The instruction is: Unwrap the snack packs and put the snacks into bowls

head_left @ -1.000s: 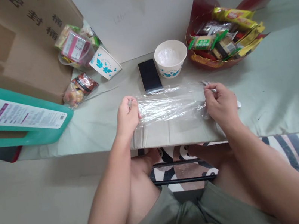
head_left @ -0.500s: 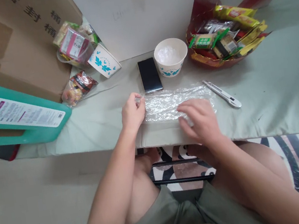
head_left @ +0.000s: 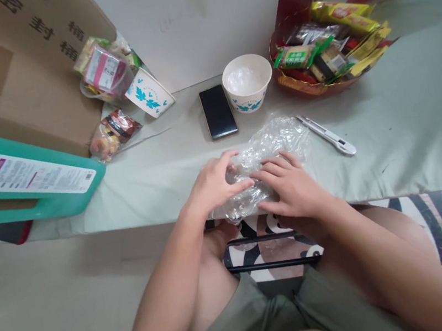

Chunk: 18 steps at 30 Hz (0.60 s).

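Note:
A crumpled sheet of clear plastic film (head_left: 277, 137) lies slantwise on the cloth, its lower end bunched at the table's front edge. My left hand (head_left: 217, 180) is at the film's left side, thumb and index finger apart and the other fingers curled partly out of sight. Flat over the film's right part rests my right hand (head_left: 291, 185), fingers spread, the tips near my left thumb. A white utility knife (head_left: 327, 134) lies right of the film. Behind it are a black phone (head_left: 217, 111) and a paper bowl (head_left: 247, 83) with clear plastic inside.
A basket of wrapped snacks (head_left: 329, 84) stands at the back right. On the left are a tilted paper bowl (head_left: 150, 94), a plastic tub of snacks (head_left: 106, 74), a bagged snack (head_left: 113, 135), a teal container (head_left: 71, 203) and a cardboard box (head_left: 38, 99).
The film, spread flat and straight before, is now bunched and slanted toward the front edge. My left hand has moved right and nearer me, its pinch opened. My right hand has flattened onto the film.

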Motion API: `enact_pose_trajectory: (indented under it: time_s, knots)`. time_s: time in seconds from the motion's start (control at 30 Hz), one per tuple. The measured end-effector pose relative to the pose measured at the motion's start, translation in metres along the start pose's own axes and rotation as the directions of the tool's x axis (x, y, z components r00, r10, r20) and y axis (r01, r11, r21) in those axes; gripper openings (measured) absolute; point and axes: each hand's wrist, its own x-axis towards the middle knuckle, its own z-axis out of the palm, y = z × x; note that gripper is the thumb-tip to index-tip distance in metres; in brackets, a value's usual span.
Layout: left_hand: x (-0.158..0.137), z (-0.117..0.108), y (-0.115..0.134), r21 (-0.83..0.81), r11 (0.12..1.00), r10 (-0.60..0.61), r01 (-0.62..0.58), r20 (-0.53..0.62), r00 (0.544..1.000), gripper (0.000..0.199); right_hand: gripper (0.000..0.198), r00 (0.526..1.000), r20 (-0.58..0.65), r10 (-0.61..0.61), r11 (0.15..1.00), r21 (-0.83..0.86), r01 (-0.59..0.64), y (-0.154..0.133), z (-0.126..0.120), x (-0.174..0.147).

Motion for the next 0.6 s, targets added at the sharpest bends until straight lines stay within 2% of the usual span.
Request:
enact_pose_trajectory:
  time_s: [0.1,0.17,0.2,0.27,0.33,0.43,0.5,0.53,0.6]
  knots:
    - [-0.002,0.008,0.004,-0.092,0.994,-0.069,0.064,-0.043,0.997,0.046,0.068,1.000,-0.012,-0.029,0.999,-0.017,0.029,-0.007,0.005,-0.002]
    - [0.001,0.011,0.005,-0.286,0.949,-0.170,0.131,-0.117,0.979,0.039,0.066,0.997,-0.029,-0.077,0.997,-0.027,0.077,-0.014,0.010,-0.002]
    - [0.003,0.012,0.007,-0.410,0.896,-0.240,0.169,-0.130,0.962,0.037,0.059,0.994,-0.043,-0.099,0.995,-0.032,0.098,-0.018,0.013,-0.002]
    - [0.005,0.011,0.011,-0.618,0.748,-0.370,0.242,-0.087,0.925,0.034,0.034,0.987,-0.092,-0.130,0.991,-0.033,0.128,-0.023,0.016,-0.001]
    - [0.006,0.008,0.015,-0.709,0.640,-0.439,0.294,-0.023,0.898,0.032,0.013,0.979,-0.157,-0.132,0.991,0.012,0.136,-0.025,0.016,0.001]
    - [0.004,0.002,0.015,-0.721,0.629,-0.443,0.292,-0.023,0.896,0.034,0.013,0.960,-0.270,-0.071,0.974,0.187,0.125,-0.023,0.009,0.004]
    - [0.003,-0.004,0.011,-0.728,0.636,-0.418,0.256,-0.046,0.907,0.037,0.012,0.951,-0.305,0.040,0.932,0.355,0.075,-0.022,0.000,0.006]
    - [0.002,-0.007,0.009,-0.746,0.626,-0.382,0.229,-0.037,0.923,0.038,0.013,0.948,-0.297,0.113,0.892,0.450,0.035,-0.021,-0.004,0.006]
    - [-0.001,-0.012,0.005,-0.793,0.591,-0.233,0.147,0.007,0.973,0.045,0.016,0.939,-0.234,0.254,0.773,0.633,-0.051,-0.019,-0.012,0.006]
